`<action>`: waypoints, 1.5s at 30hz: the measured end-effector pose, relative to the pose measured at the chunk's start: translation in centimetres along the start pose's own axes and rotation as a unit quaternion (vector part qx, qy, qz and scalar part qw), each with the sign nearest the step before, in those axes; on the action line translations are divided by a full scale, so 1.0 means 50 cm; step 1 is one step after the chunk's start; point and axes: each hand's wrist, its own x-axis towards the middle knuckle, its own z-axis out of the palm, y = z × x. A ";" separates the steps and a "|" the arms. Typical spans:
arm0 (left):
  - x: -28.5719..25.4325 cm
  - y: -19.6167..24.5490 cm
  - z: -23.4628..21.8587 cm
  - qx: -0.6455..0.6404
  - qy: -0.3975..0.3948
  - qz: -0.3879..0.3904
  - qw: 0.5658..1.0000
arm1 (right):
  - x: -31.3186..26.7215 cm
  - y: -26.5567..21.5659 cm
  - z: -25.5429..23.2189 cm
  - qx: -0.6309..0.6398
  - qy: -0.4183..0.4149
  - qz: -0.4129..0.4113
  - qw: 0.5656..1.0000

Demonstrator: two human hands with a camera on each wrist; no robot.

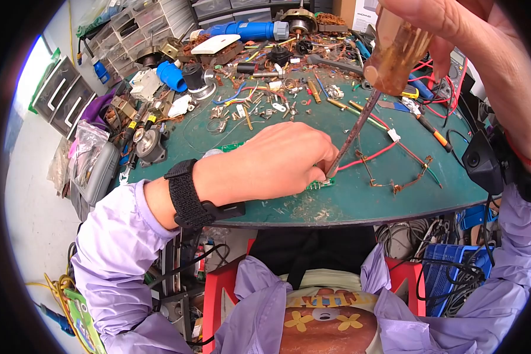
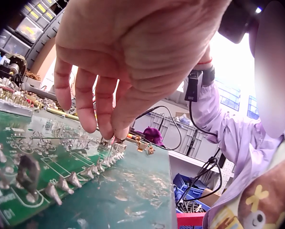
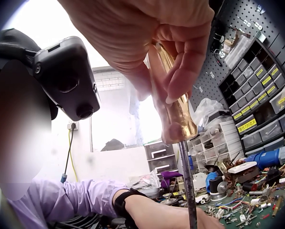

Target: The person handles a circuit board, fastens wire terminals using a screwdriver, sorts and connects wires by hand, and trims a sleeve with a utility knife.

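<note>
My left hand (image 1: 271, 156) is low over a green circuit board (image 2: 51, 167), which it mostly covers in the head view. In the left wrist view its thumb and index finger pinch a small part at the board's edge, beside a row of solder joints; the fingertips mostly hide this part. My right hand (image 1: 469, 29) grips the clear amber handle of a screwdriver (image 1: 395, 59) from above. The long, stained shaft (image 1: 354, 133) slants down to the left fingertips, where its tip is hidden. A red wire (image 1: 366, 157) runs rightward from beside those fingers.
A loose loop of wire with brass contacts (image 1: 396, 188) lies right of the board. Metal scraps, a blue plug (image 1: 242, 30) and motor parts crowd the back. A multimeter (image 1: 456, 74) and an orange-black tool (image 1: 433, 133) are at the right. The table's front edge (image 1: 312, 223) is near.
</note>
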 end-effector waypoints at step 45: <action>0.000 0.007 0.000 0.011 0.017 0.010 1.000 | -0.028 0.018 -0.021 -0.012 0.032 0.033 0.999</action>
